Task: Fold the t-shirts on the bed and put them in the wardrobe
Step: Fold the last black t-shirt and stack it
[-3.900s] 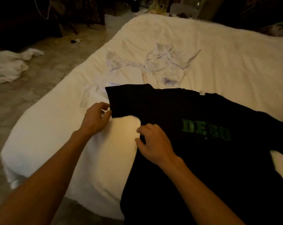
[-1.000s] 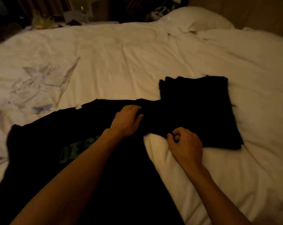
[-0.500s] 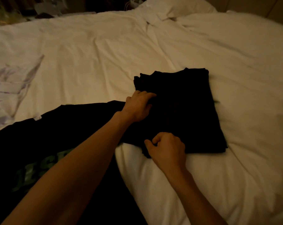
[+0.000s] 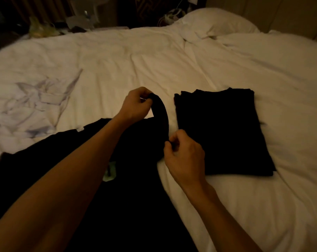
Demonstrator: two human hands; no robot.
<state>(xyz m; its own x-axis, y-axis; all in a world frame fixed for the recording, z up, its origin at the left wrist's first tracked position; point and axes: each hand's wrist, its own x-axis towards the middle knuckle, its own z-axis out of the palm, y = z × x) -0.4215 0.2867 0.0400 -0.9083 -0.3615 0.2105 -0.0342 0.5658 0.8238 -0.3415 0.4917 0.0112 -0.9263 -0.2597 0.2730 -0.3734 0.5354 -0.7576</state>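
Nearest the camera, the black t-shirt (image 4: 121, 206) is lying spread out on the near edge of the bed (image 4: 172, 57), not folded yet. Its green print (image 4: 109, 171) is showing only as a sliver beside the left forearm, which is covering the rest, so I'm not getting any word off it. The right hand (image 4: 185, 160) is pinching the near end of the sleeve (image 4: 161, 117) on the person's right between thumb and curled fingers. The left hand (image 4: 136, 106) is pinching the far end the same way and holding it lifted off the sheet, so the sleeve is arching between the two grips. I'm judging this as the first fold starting, with the sleeve being brought in over the body. Just beside the sleeve, further right, a folded black t-shirt (image 4: 223, 133) is sitting flat as a neat rectangle; it's looking finished as far as folding goes, with no print or label showing. A small white neck tag (image 4: 80, 129) is sticking out at the spread shirt's collar, too small to read. Further left, a crumpled white garment (image 4: 36, 110) is lying on the sheet, probably next in the queue. At the far end there's a pillow (image 4: 214, 22) and dim clutter (image 4: 41, 28) beyond the bed, nothing legible. The wardrobe isn't showing, so by my read one is folded, one is in progress, at least one is waiting, and nothing is looking stowed
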